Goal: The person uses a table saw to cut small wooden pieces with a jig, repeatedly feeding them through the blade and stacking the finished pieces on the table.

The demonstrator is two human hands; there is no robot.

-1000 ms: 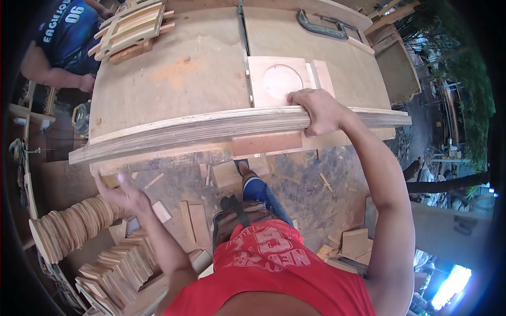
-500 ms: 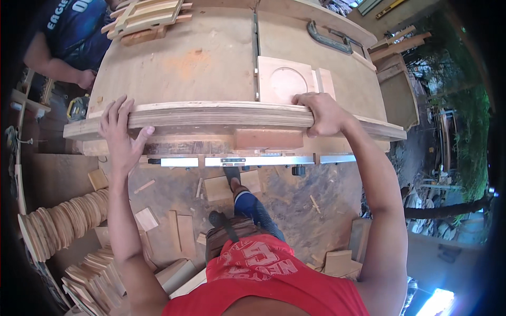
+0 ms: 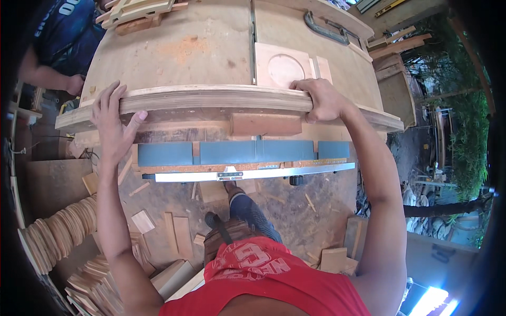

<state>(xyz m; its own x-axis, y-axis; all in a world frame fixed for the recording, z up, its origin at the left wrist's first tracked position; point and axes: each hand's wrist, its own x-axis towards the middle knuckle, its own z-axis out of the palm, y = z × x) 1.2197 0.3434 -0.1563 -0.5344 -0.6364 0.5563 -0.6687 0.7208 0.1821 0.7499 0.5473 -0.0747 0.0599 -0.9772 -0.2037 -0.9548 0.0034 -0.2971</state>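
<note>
The left arm point(image 3: 117, 221) is stretched forward, nearly straight, while the right arm point(image 3: 369, 152) is bent inward at the elbow point(image 3: 387, 204). The left hand point(image 3: 113, 126) is held with fingers point(image 3: 113, 95) hooked forward, thumb point(image 3: 138, 118) spread rightward; the right hand point(image 3: 326, 100) is curled, turned leftward.

Hands point(image 3: 112, 124) point(image 3: 326, 100) gripping long board point(image 3: 211, 99), sawdust point(image 3: 188, 49); clamp point(image 3: 327, 34) beyond

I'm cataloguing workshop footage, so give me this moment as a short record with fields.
Left hand: fingers over the long laminated plywood board, thumb on its near side
Right hand: grips the same board, right of its middle
Near side: reddish wooden block
Far side: square board with round recess
Upper right: C-clamp
Upper left: co-worker's hand
</note>
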